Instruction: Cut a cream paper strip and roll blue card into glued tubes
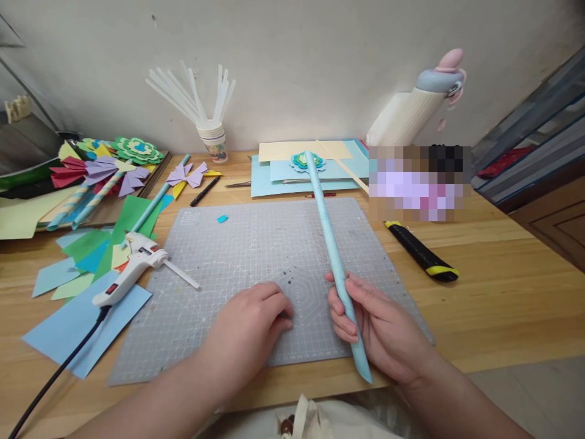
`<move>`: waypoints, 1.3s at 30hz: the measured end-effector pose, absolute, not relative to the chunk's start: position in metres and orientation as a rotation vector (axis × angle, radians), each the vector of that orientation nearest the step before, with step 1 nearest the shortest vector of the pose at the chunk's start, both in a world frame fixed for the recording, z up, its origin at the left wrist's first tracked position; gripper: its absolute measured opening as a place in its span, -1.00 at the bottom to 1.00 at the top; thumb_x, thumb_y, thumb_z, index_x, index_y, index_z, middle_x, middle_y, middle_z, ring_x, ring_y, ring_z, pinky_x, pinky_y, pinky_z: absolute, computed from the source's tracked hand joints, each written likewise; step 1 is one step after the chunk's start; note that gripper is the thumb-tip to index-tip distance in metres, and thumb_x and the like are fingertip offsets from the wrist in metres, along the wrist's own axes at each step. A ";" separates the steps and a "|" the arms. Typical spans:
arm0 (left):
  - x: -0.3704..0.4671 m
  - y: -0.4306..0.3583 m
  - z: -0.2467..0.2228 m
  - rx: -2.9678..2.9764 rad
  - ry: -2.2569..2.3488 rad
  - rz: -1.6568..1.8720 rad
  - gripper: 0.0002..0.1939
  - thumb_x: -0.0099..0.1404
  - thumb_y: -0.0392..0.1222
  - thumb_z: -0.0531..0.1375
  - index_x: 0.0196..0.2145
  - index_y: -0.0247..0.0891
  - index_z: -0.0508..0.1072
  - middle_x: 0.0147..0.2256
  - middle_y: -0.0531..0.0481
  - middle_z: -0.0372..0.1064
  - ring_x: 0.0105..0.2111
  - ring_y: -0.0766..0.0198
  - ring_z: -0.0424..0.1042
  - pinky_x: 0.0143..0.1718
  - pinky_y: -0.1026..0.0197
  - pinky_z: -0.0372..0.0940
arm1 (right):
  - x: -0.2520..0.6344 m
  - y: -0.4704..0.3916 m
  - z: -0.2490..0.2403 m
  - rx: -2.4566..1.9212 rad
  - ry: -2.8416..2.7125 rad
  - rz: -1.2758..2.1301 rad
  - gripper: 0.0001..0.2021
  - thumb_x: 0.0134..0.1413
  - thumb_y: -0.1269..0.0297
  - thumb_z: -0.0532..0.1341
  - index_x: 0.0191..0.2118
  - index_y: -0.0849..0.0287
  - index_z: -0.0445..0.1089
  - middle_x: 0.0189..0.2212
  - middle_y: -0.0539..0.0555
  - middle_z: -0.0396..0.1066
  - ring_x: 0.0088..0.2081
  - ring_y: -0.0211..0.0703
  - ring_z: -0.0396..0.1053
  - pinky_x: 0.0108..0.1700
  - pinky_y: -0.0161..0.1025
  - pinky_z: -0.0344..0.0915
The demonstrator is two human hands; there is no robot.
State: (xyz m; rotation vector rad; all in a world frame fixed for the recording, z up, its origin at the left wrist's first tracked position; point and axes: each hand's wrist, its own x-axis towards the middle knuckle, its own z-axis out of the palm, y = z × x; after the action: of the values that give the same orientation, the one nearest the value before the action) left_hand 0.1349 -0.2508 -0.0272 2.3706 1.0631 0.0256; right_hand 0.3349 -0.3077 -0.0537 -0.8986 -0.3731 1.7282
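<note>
My right hand [377, 326] is wrapped round the lower part of a light blue rolled paper tube [325, 225], which slants up and away over the grey cutting mat [256, 244]. The tube's far end overlaps a layered blue and green paper flower [299, 162]; whether the two are joined I cannot tell. On the mat to the left rests my left hand [253, 323], fingers curled in, with nothing visible in them. A small blue paper scrap [222, 219] lies near the mat's back edge.
At left, a white hot glue gun [132, 271] with a black cord lies on coloured paper sheets [86, 341]. Finished paper flowers [137, 149] sit behind it. A cup of glue sticks [214, 143] stands by the wall. A black-yellow utility knife [420, 251] lies right of the mat.
</note>
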 end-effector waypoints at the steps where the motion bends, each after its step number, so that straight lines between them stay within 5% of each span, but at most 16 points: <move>1: 0.135 -0.251 -0.028 2.376 1.054 0.030 -0.88 0.32 -0.27 0.09 -0.34 -0.19 0.41 -0.31 0.05 0.36 -0.27 0.24 0.35 -0.25 0.20 0.22 | 0.335 -0.307 -0.054 -0.900 -0.374 1.728 -0.82 0.17 0.23 0.18 -0.15 0.18 0.38 -0.50 0.00 0.32 -0.61 -0.38 0.14 -0.59 -0.39 0.06; 14: 0.144 -0.256 -0.031 2.802 0.922 -0.206 -0.82 0.27 -0.44 -0.03 -0.34 -0.28 0.32 -0.30 -0.09 0.30 -0.31 0.14 0.30 -0.26 0.08 0.24 | 0.334 -0.307 -0.053 -0.903 -0.375 1.721 -0.83 0.19 0.23 0.17 -0.15 0.18 0.38 -0.50 -0.01 0.32 -0.60 -0.38 0.15 -0.58 -0.39 0.06; 21: 0.125 -0.246 -0.034 2.243 1.247 0.242 -0.83 0.35 -0.33 -0.09 -0.37 -0.21 0.22 -0.35 0.02 0.28 -0.35 0.24 0.28 -0.32 0.19 0.20 | 0.335 -0.308 -0.053 -0.883 -0.368 1.728 -0.83 0.22 0.26 0.13 -0.15 0.21 0.37 -0.50 0.00 0.32 -0.60 -0.38 0.16 -0.58 -0.40 0.06; 27: 0.108 -0.237 -0.028 2.034 1.536 0.495 -0.86 0.24 -0.08 0.12 -0.39 -0.17 0.34 -0.48 0.09 0.28 -0.44 0.26 0.25 -0.38 0.20 0.13 | 0.333 -0.309 -0.051 -0.877 -0.457 1.758 -0.83 0.18 0.35 0.19 -0.10 0.17 0.34 -0.45 -0.02 0.33 -0.58 -0.41 0.20 -0.55 -0.42 0.12; 34: 0.129 -0.251 -0.017 1.278 1.068 0.577 -0.51 0.17 0.08 0.20 0.00 -0.19 0.39 -0.11 -0.11 0.41 -0.32 0.23 0.35 -0.39 0.23 0.19 | 0.320 -0.310 -0.043 -0.741 -0.486 2.193 -0.82 0.21 0.28 0.12 -0.11 0.21 0.33 -0.45 0.03 0.36 -0.64 -0.40 0.24 -0.68 -0.46 0.10; 39: 0.136 -0.259 -0.024 0.937 0.972 0.648 -0.65 0.10 0.00 0.31 -0.23 -0.27 0.47 -0.37 -0.02 0.43 -0.40 0.35 0.32 -0.36 0.29 0.17 | 0.309 -0.310 -0.038 -0.784 -0.591 2.193 -0.80 0.22 0.21 0.10 -0.09 0.17 0.25 -0.47 -0.01 0.37 -0.67 -0.42 0.22 -0.72 -0.51 0.08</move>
State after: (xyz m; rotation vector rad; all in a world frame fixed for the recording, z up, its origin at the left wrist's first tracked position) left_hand 0.1356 -0.2588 -0.0235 0.9373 0.9724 0.6482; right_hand 0.3086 -0.3097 -0.0378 -0.7839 -0.5908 2.1933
